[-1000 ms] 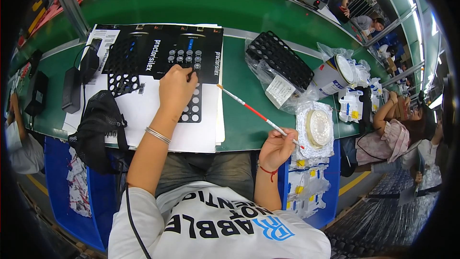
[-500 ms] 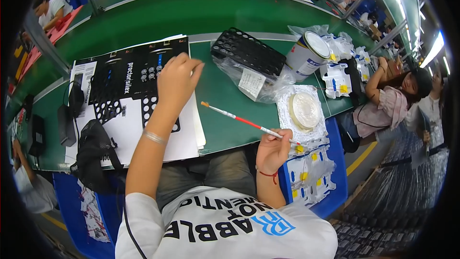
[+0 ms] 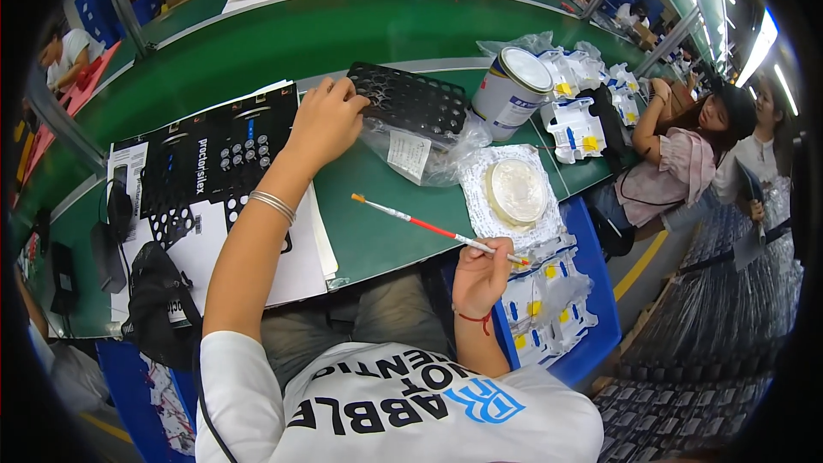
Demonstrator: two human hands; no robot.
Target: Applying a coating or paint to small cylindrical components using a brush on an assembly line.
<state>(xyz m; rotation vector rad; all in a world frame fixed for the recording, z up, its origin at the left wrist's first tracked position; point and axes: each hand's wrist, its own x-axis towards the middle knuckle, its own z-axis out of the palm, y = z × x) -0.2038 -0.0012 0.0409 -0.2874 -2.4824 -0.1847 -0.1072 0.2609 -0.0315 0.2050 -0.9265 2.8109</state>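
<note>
Left hand [image 3: 327,118] stretched forward over the green worktop [image 3: 257,51], fingers curled and pressed together at the near edge of a black perforated tray [image 3: 410,100], knuckles up; cannot tell whether anything is pinched beneath. Silver bangles [image 3: 273,204] round the left wrist. Just left of that hand, a black printed panel sheet [image 3: 214,154] with rows of round cut-outs, lying on a stack of white paper sheets [image 3: 283,266] near the front edge of the worktop. Right hand [image 3: 482,274] low at the front edge, fingers closed, pinching the rear end of a thin red-and-white paintbrush [image 3: 429,228]; brush held nearly level, slanting up and to the left, with its orange bristle tip [image 3: 356,198] above bare green worktop, apart from the paper. Red string [image 3: 473,318] round the right wrist. Perforated tray resting partly on a crumpled clear plastic bag [image 3: 411,154] holding a white slip. Beside the bag on the right, a round translucent dish [image 3: 517,190] on a white lacy mat. Behind it, an upright white tin can [image 3: 513,92] with lid on. Past the can, white plastic parts with yellow spots [image 3: 576,124] in a loose heap; more of the same [image 3: 549,309] in a blue bin just right of the right hand. Black bag [image 3: 159,300] at the left front corner. Other seated people [image 3: 694,154] along the right side.
</note>
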